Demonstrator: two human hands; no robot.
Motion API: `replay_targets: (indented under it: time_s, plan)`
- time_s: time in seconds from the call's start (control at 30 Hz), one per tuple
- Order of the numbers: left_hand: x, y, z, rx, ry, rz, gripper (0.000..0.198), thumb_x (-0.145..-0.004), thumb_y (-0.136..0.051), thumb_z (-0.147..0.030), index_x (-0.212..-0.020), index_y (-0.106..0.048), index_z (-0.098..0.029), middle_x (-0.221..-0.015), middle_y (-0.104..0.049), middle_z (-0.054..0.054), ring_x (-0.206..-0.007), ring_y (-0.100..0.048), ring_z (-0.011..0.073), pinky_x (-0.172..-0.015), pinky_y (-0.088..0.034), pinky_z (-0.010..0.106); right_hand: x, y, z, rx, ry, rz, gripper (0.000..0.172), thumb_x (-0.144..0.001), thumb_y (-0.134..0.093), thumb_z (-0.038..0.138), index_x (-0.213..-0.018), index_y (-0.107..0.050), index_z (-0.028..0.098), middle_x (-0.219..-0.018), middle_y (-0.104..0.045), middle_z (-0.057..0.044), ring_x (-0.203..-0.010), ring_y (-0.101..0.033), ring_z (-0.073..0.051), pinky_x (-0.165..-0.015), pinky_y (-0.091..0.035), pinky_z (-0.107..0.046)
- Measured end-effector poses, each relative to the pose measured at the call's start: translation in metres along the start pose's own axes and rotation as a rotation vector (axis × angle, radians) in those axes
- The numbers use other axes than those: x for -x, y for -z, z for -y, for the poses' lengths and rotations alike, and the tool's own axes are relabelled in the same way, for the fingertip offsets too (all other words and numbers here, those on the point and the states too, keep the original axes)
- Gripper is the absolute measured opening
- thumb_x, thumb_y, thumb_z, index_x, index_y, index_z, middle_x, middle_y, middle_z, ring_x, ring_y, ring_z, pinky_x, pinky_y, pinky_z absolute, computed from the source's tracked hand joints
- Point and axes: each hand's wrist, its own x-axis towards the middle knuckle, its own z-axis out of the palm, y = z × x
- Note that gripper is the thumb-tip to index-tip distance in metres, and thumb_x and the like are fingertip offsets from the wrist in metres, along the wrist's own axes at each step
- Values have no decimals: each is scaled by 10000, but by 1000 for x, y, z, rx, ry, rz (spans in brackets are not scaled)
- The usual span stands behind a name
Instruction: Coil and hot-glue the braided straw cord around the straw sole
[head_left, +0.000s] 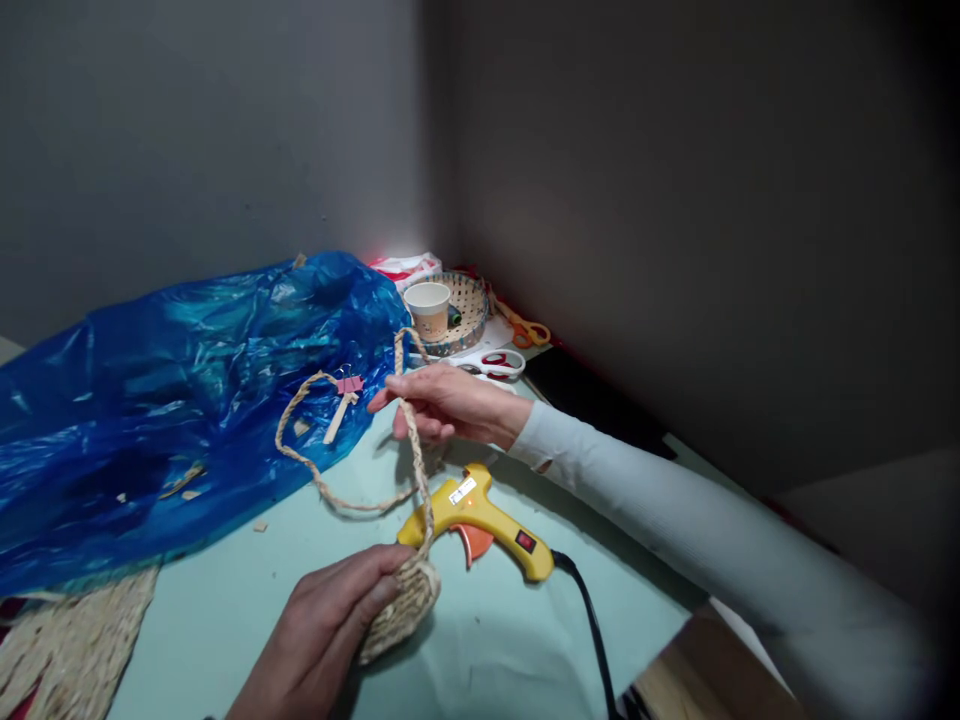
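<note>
My left hand is closed on a coiled woven straw piece low in the middle of the view. From its top edge a braided straw cord runs up to my right hand, which pinches it between thumb and fingers. Past that hand the cord loops down and left to a pink binder clip clamped near its end, on blue plastic. Under the cord, a yellow glue gun with an orange trigger lies on its side on the table; its nozzle end is partly hidden by the cord.
A blue plastic bag spreads over the table's left side, with straw scraps on it. At the back are a paper cup, a woven basket, white scissors and orange-handled scissors. A black cable trails toward the front edge.
</note>
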Motion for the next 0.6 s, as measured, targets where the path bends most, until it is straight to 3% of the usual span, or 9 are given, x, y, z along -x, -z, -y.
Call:
replay_targets:
  time_s: [0.13,0.27,0.5,0.6]
  plan:
    - [-1,0,-10,138,15,83,251,-918,-565,-416,-878,-784,-299,-817,-760,-2,-766,-712,180,-722,-545,193,-17,-13,6,120,-74,36,238,-1009,-566,365,-964,-638,142,-774,-639,29,-495,-538,-66,-431,-454,-189]
    - [2,0,-14,88,72,-29,303,-885,-584,-529,-953,-812,-341,-1008,-811,8,-989,-715,226,-928,-510,243,-30,-24,15,255,-105,53,192,-990,-603,324,-1054,-645,147,-932,-683,-17,-692,-657,-129,-596,-567,-276]
    - [2,3,-5,133,148,-99,285,-797,-675,-572,-823,-837,-340,-950,-828,20,-1030,-708,270,-958,-522,303,-65,-53,14,471,-159,166,242,-978,-622,312,-1166,-632,161,-1128,-682,-65,-908,-692,-198,-762,-599,-382]
    - [0,7,3,262,236,-138,254,-742,-759,-527,-816,-840,-298,-961,-818,36,-1072,-687,251,-963,-503,239,-80,-71,13,575,-175,217,248,-974,-630,309,-1173,-630,161,-1121,-685,-64,-889,-697,-193,-745,-604,-373]
